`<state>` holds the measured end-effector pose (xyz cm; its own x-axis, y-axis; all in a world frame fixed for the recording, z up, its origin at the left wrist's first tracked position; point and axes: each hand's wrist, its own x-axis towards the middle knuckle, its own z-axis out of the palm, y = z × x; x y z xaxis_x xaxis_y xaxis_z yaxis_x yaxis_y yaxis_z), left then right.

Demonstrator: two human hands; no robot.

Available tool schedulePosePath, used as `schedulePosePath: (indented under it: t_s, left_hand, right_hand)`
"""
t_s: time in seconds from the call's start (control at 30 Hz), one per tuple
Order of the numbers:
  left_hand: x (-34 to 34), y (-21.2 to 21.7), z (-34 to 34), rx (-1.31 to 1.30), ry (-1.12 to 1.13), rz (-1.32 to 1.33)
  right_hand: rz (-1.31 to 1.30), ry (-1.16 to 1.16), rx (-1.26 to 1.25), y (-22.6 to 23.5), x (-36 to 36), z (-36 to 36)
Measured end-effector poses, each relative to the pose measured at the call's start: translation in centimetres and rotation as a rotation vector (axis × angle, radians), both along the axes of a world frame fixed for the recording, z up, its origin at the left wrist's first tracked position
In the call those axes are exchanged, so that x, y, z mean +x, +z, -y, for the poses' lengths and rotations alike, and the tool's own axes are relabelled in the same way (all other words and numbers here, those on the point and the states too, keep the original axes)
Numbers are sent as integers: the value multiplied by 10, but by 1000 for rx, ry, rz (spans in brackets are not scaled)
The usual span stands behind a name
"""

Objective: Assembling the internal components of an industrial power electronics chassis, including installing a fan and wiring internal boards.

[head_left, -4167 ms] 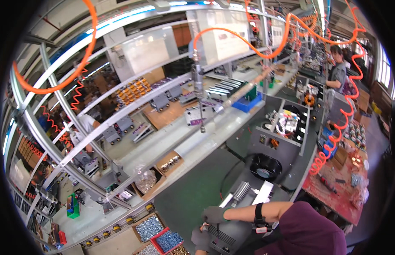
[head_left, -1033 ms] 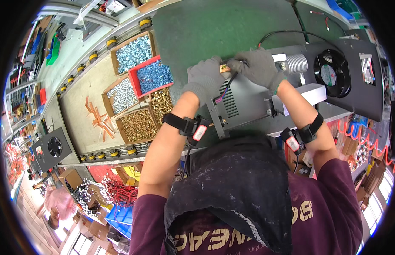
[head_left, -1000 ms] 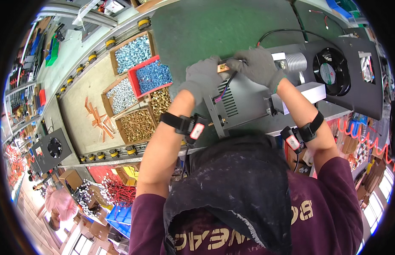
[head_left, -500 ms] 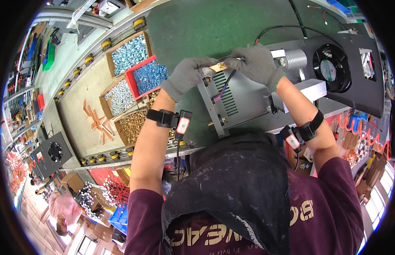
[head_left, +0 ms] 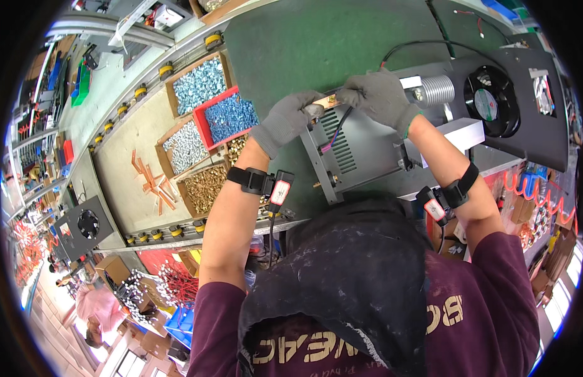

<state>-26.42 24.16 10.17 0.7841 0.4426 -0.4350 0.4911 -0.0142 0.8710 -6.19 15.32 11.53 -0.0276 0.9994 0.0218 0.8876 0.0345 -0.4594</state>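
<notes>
A small copper strip (head_left: 327,100) with a brass-coloured fastener on it spans the gap between my gloved hands, at the far edge of a dark metal housing (head_left: 360,147) with vent slots. My left hand (head_left: 290,118) pinches the strip's left end. My right hand (head_left: 378,95) has its fingers closed at the strip's right end; what lies under those fingertips is hidden. Just below the strip, a dark cable (head_left: 339,127) with a purple-red end hangs over the vent slots. To the right of my right hand are a ribbed silver cylinder (head_left: 437,90) and a black fan (head_left: 490,100) on a dark panel.
Left of the housing stand a red bin of blue screws (head_left: 228,118) and cardboard boxes of fasteners (head_left: 203,191). Loose copper strips (head_left: 154,182) lie beyond them. Rollers (head_left: 176,231) line the bench edge. A white block (head_left: 458,135) sits under my right forearm.
The bins and bench at left appear slightly farther right and lower in view. My left hand has shifted a little right and down; both hands stay at the copper strip.
</notes>
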Motion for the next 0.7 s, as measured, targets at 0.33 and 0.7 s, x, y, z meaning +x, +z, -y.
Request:
schedulePosePath:
  t_s: [0.33,0.7]
  left_hand:
    - [1,0,-6,-161,77,-8]
    - [-5,10,-6,-285,142,105]
  right_hand:
    - [-177,-152,504,71,26,85]
    - [399,-1373,-584,-39,275,496]
